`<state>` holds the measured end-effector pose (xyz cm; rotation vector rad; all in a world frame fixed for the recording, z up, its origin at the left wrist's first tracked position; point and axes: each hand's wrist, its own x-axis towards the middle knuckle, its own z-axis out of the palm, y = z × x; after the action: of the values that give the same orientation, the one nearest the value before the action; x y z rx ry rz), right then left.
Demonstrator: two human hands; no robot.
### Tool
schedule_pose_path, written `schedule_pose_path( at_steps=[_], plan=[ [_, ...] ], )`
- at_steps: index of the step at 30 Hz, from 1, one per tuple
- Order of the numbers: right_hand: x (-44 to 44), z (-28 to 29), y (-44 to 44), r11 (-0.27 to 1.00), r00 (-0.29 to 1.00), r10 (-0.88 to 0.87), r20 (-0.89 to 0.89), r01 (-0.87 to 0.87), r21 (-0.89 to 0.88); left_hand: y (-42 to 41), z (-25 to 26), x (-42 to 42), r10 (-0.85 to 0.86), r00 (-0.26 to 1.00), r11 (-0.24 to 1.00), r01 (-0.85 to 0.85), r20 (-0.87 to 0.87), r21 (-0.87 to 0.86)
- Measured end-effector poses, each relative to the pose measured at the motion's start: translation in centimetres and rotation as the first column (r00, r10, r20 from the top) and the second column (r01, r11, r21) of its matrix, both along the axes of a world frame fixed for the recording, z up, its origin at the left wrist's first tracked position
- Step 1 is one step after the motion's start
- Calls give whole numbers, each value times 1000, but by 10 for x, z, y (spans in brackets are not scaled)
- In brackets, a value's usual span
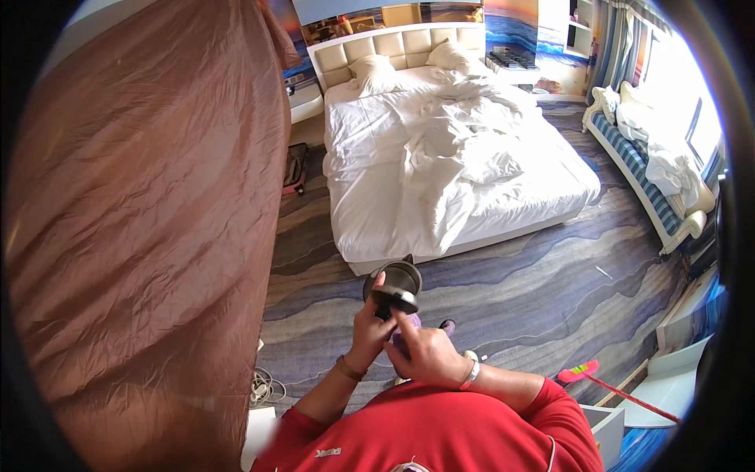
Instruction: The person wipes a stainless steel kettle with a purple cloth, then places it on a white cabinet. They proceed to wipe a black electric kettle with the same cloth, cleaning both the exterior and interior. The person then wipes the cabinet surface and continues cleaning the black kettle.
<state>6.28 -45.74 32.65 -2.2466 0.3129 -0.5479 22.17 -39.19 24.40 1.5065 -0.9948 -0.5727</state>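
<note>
A dark electric kettle (407,276) with its lid raised is held in front of my chest, its spout pointing towards the bed (377,200). My left hand (371,327) is closed around the kettle's handle side, a finger reaching up beside the lid (396,298). My right hand (427,354) is just below and to the right, its index finger stretched to the lid's near edge. The inside of the kettle shows partly; the handle is mostly hidden by the lid and my fingers.
A large brown sheet (147,236) hangs at the left. White cables (265,386) lie on the carpet. A red broom (578,371) is at the lower right, near an open drawer (607,425). A striped sofa (637,171) stands by the window, and an open suitcase (295,168) left of the bed.
</note>
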Motion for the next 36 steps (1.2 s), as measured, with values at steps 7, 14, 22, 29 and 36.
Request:
schedule_pose_path(
  at_steps=[7, 14, 22, 29, 36],
  plan=[
    [-21, -3, -29, 959, 969, 219, 113, -192, -206, -23, 17, 9, 54, 992, 992, -66, 116, 105],
    [-80, -38, -98, 866, 964, -238, 122, 154, 476, -58, 64, -2, 77, 922, 990, -26, 381, -137],
    [-144, -75, -177, 642, 872, -485, 71, 299, 706, -110, 81, -37, -32, 930, 987, 88, 366, -136],
    [-177, -95, -219, 620, 870, -488, 72, 288, 730, -156, 84, -87, -72, 982, 997, 76, 176, -14],
    [-199, -114, -244, 629, 902, -431, 19, 285, 723, -178, 90, -128, -81, 870, 997, 68, 487, 43]
  ],
)
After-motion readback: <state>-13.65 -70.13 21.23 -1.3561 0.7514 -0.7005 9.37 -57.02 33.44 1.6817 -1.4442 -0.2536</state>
